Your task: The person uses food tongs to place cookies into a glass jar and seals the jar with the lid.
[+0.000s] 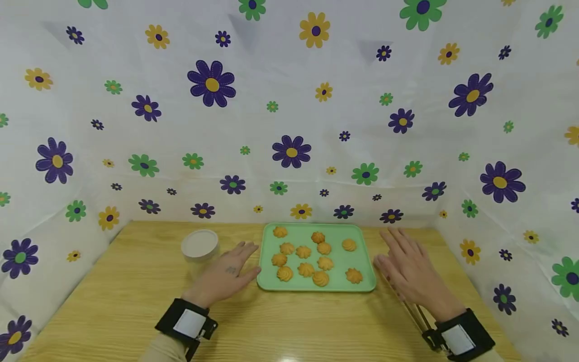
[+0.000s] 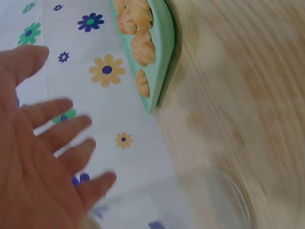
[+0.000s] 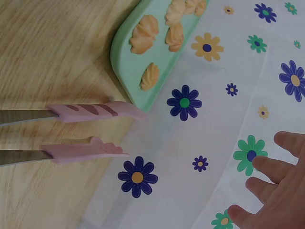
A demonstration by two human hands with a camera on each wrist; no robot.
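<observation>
A light green tray (image 1: 336, 231) on the table carries several golden swirled cookies (image 1: 320, 278). My left hand (image 1: 228, 274) hovers beside the tray's left edge, fingers spread and holding nothing. Behind it stands a round, see-through tub (image 1: 200, 245) with a whitish top, partly covered by the hand; its clear side (image 2: 214, 200) shows in the left wrist view. To the right of the tray my right hand (image 1: 413, 274) is held out with straight fingers and nothing in them. Tongs with pink tips (image 3: 90, 112) and metal arms lie beneath that hand, partly hidden by it in the head view.
The wooden table (image 1: 289, 322) ends at the back and sides against a white cloth (image 1: 253, 130) printed with purple, yellow and green flowers. Black wrist straps (image 1: 187, 322) circle both wrists.
</observation>
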